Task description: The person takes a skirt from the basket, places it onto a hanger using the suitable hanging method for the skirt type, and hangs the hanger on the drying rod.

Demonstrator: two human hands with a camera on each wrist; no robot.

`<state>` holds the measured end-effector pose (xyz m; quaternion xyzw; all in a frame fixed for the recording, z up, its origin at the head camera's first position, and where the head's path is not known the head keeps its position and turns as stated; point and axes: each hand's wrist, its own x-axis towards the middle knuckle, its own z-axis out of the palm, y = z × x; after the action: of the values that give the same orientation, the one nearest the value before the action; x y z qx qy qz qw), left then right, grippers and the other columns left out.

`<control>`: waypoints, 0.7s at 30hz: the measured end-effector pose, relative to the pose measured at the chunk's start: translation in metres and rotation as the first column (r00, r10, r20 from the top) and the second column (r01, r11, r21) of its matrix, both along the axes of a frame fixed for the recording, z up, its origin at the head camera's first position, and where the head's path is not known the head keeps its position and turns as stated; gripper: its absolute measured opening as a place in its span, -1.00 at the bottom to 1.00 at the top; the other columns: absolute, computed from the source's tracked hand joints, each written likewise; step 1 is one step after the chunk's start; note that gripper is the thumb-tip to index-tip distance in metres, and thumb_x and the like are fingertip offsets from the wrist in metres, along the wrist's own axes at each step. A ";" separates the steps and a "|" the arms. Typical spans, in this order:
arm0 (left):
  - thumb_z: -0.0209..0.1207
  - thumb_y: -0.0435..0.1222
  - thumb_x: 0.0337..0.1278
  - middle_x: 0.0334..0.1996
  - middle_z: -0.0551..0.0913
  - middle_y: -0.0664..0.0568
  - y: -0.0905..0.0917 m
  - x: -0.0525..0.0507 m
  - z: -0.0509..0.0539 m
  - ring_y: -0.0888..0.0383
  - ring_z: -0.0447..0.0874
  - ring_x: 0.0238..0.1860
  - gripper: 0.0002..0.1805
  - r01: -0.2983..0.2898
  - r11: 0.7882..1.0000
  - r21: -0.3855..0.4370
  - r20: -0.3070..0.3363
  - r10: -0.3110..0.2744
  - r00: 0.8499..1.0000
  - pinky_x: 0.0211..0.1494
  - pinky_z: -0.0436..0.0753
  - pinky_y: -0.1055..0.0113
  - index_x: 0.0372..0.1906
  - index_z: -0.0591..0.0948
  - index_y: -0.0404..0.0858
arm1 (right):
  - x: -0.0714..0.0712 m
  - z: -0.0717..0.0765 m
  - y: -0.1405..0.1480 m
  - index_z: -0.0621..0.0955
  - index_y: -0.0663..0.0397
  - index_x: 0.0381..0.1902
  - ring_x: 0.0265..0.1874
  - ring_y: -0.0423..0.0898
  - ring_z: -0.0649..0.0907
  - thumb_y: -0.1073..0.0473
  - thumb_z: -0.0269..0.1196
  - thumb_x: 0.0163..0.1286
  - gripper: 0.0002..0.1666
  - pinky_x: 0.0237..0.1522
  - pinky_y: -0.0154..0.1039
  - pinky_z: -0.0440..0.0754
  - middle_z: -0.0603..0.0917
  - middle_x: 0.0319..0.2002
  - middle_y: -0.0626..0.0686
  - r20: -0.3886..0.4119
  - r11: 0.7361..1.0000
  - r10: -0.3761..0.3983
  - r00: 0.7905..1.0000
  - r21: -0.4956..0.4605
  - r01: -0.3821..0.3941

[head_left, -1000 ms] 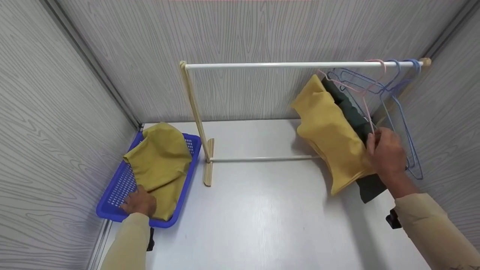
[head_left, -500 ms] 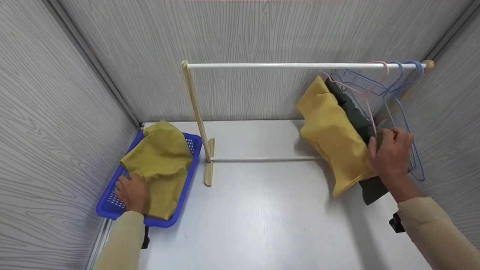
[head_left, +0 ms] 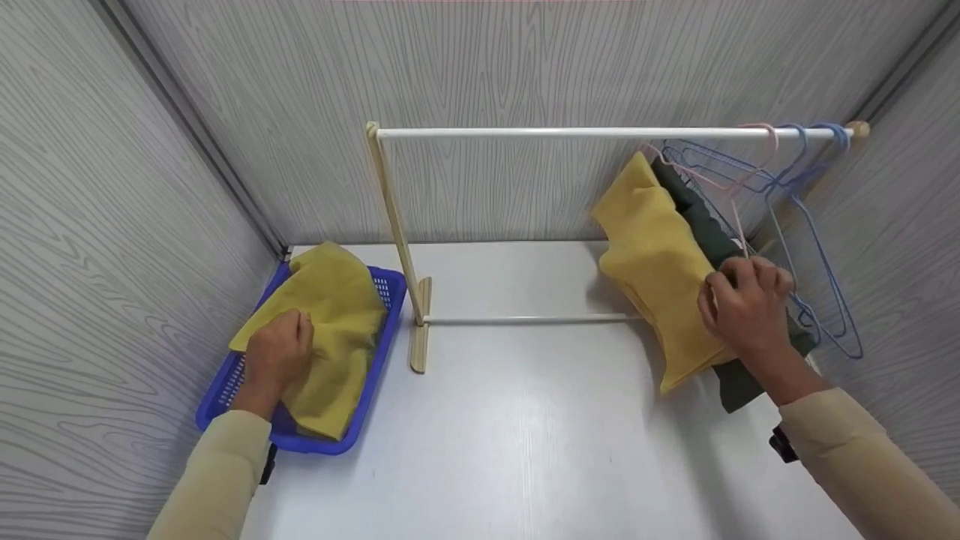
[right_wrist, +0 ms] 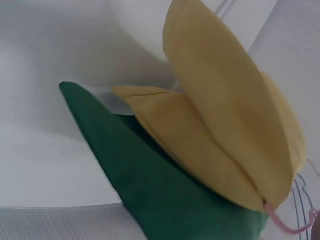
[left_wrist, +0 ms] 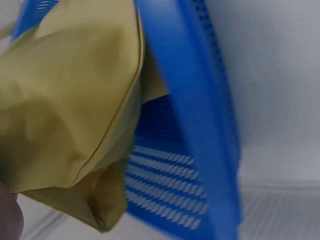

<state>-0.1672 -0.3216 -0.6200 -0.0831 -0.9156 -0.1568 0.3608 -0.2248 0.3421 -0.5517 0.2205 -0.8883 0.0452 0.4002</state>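
Observation:
In the head view, my left hand grips an olive-yellow garment lying in the blue basket; its exact kind is unclear. The left wrist view shows a hemmed fold of this garment lifted over the basket rim. At the rack, my right hand has curled fingers at the lower end of a pink hanger, which they appear to pinch. On that hanger hangs a yellow garment. Behind it is a dark green garment. The right wrist view shows the pink hanger's end beside a fingertip.
A white rail on a wooden stand spans the back. Blue hangers crowd its right end. A lower white bar crosses near the tabletop. Grey wood-patterned walls enclose three sides.
My left hand has moved up and forward in the basket, from its near side onto the olive-yellow garment. My right hand has shifted slightly left, and its fingers are more curled.

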 end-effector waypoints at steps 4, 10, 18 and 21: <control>0.06 -0.38 0.25 -0.73 0.28 -0.08 0.018 -0.007 0.021 0.07 0.19 -0.76 -0.69 0.085 0.991 -0.105 -0.161 -0.101 0.982 -0.71 0.22 0.15 -0.61 0.35 -0.33 | 0.002 0.003 -0.014 0.61 0.32 -0.29 -0.02 0.30 0.37 0.15 0.16 0.40 -0.73 -0.01 0.31 0.16 0.51 -0.14 0.30 0.088 1.000 0.023 0.996 0.012 -0.024; 0.02 -0.33 0.27 -0.74 0.25 -0.02 0.059 -0.012 0.059 0.14 0.14 -0.73 -0.66 0.224 0.963 -0.152 -0.252 -0.257 0.933 -0.71 0.17 0.23 -0.64 0.34 -0.32 | 0.005 0.009 -0.046 0.63 0.24 -0.24 -0.03 0.27 0.43 0.20 0.33 0.29 -0.80 0.04 0.28 0.21 0.56 -0.17 0.26 0.173 0.997 0.083 0.981 -0.013 -0.082; -0.06 -0.21 0.47 -0.72 0.29 0.03 0.122 0.001 0.095 0.15 0.20 -0.73 -0.58 0.448 0.856 -0.259 -0.220 -0.504 0.835 -0.68 0.25 0.31 -0.60 0.40 -0.26 | 0.008 0.017 -0.098 0.60 0.15 -0.26 -0.13 0.20 0.48 0.16 0.28 0.34 -0.84 -0.02 0.20 0.29 0.58 -0.22 0.16 0.198 0.969 0.234 0.952 0.033 -0.246; -0.02 -0.23 0.44 -0.71 0.30 0.05 0.143 0.005 0.100 0.17 0.21 -0.72 -0.62 0.508 0.804 -0.311 -0.206 -0.578 0.790 -0.67 0.27 0.35 -0.58 0.42 -0.24 | 0.011 0.016 -0.120 0.61 0.12 -0.26 -0.19 0.12 0.49 0.18 0.28 0.32 -0.88 -0.11 0.07 0.33 0.59 -0.26 0.12 0.203 0.931 0.346 0.916 0.049 -0.362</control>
<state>-0.1625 -0.1785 -0.5198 -0.4093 -0.8010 -0.1292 0.4174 -0.2140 0.2221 -0.5356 0.3891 -0.8692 0.0999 0.2884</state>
